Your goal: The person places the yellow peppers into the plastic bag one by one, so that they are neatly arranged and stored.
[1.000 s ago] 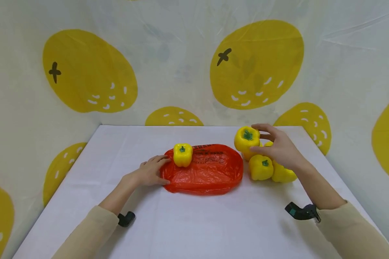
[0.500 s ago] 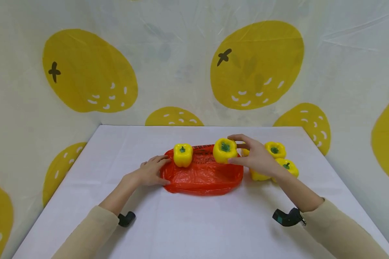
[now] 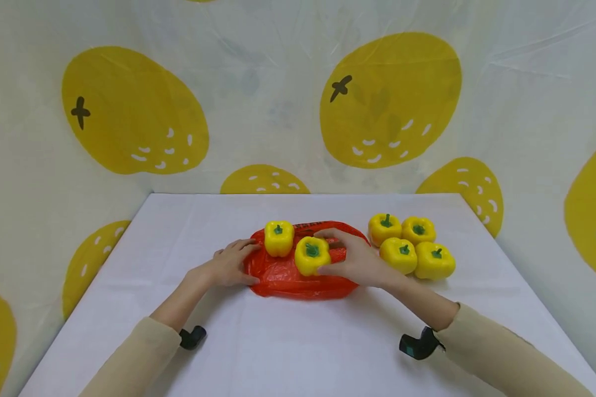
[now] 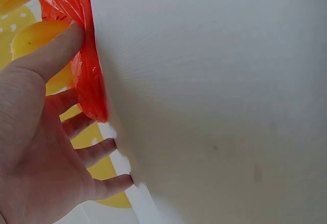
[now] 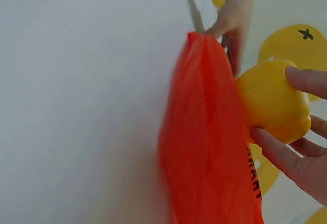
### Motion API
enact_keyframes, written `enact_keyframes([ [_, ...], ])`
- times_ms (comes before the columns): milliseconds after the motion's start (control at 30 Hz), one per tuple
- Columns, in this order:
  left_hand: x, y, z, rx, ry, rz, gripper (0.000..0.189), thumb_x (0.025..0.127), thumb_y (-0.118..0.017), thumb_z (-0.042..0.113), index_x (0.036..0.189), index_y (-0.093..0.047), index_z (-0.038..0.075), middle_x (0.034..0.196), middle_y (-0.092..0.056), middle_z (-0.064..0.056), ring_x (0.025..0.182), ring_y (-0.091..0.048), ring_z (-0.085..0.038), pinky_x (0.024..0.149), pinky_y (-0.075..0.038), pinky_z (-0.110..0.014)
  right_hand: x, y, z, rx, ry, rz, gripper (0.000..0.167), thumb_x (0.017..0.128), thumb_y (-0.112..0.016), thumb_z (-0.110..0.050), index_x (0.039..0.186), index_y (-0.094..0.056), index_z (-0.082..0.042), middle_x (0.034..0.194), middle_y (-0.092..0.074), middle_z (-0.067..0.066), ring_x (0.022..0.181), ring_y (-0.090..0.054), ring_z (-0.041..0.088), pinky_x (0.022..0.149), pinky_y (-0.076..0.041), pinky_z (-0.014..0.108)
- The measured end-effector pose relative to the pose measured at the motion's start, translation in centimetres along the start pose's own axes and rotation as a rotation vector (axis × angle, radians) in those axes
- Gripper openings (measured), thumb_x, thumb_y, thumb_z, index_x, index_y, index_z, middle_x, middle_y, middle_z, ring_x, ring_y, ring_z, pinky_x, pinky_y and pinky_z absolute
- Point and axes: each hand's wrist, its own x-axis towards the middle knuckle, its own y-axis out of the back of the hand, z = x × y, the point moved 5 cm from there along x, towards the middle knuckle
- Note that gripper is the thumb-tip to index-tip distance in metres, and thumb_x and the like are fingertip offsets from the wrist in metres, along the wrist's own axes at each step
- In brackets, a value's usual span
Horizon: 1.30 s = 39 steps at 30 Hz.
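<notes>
A red plastic bag (image 3: 283, 277) with dark print lies on the white table. My left hand (image 3: 230, 264) is at its left end, fingers spread; in the left wrist view the thumb (image 4: 61, 48) touches the red plastic. One yellow bell pepper (image 3: 279, 238) sits on the bag's left part, close to those fingers. My right hand (image 3: 360, 260) holds another yellow bell pepper (image 3: 310, 258) over the middle of the bag, thumb and fingers on its sides. The right wrist view shows this pepper (image 5: 276, 104) just beyond the bag's edge.
Several more yellow bell peppers (image 3: 398, 255) stand grouped right of the bag, near my right forearm. The white table (image 3: 298, 342) ends at a pale curtain (image 3: 268, 99) printed with large yellow fruit. A black wrist camera (image 3: 419, 344) hangs by each sleeve.
My right hand has carried its pepper leftward and toward me, from above the group at the right to over the bag. The left hand and the pepper beside it stay put.
</notes>
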Motion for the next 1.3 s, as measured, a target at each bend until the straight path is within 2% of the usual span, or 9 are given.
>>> enact_keyframes([
  [233, 0.3, 0.0, -0.2, 0.010, 0.002, -0.002, 0.087, 0.086, -0.082, 0.041, 0.157, -0.041, 0.014, 0.163, -0.032, -0.016, 0.148, -0.024, -0.042, 0.110, -0.023, -0.076, 0.8, -1.9, -0.4, 0.033, 0.042, -0.021, 0.067, 0.084, -0.087, -0.027, 0.143, -0.056, -0.018, 0.139, -0.059, -0.002, 0.126, -0.057, 0.029, 0.098, -0.053, 0.052],
  [433, 0.3, 0.1, -0.1, 0.015, -0.001, 0.003, 0.086, 0.086, -0.082, 0.041, 0.157, -0.042, 0.014, 0.162, -0.033, -0.015, 0.148, -0.025, -0.042, 0.110, -0.023, -0.075, 1.2, -3.0, -0.6, 0.040, 0.047, -0.031, 0.067, 0.085, -0.087, -0.026, 0.143, -0.056, -0.018, 0.140, -0.058, -0.002, 0.127, -0.057, 0.030, 0.099, -0.053, 0.049],
  [800, 0.2, 0.2, 0.1, -0.002, 0.002, 0.000, 0.086, 0.086, -0.082, 0.041, 0.157, -0.041, 0.014, 0.162, -0.032, -0.015, 0.149, -0.024, -0.042, 0.112, -0.022, -0.074, 1.9, -4.8, -0.6, 0.093, -0.007, -0.051, 0.066, 0.087, -0.084, -0.022, 0.144, -0.053, -0.021, 0.139, -0.057, -0.003, 0.130, -0.052, 0.027, 0.099, -0.053, 0.050],
  [1300, 0.0, 0.0, -0.1, 0.002, 0.007, -0.010, 0.087, 0.086, -0.082, 0.041, 0.157, -0.040, 0.014, 0.163, -0.032, -0.016, 0.149, -0.023, -0.043, 0.111, -0.021, -0.075, 2.3, -7.0, -0.2, 0.152, -0.081, 0.008, 0.068, 0.086, -0.085, -0.016, 0.145, -0.052, -0.018, 0.145, -0.050, 0.001, 0.132, -0.051, 0.030, 0.101, -0.052, 0.050],
])
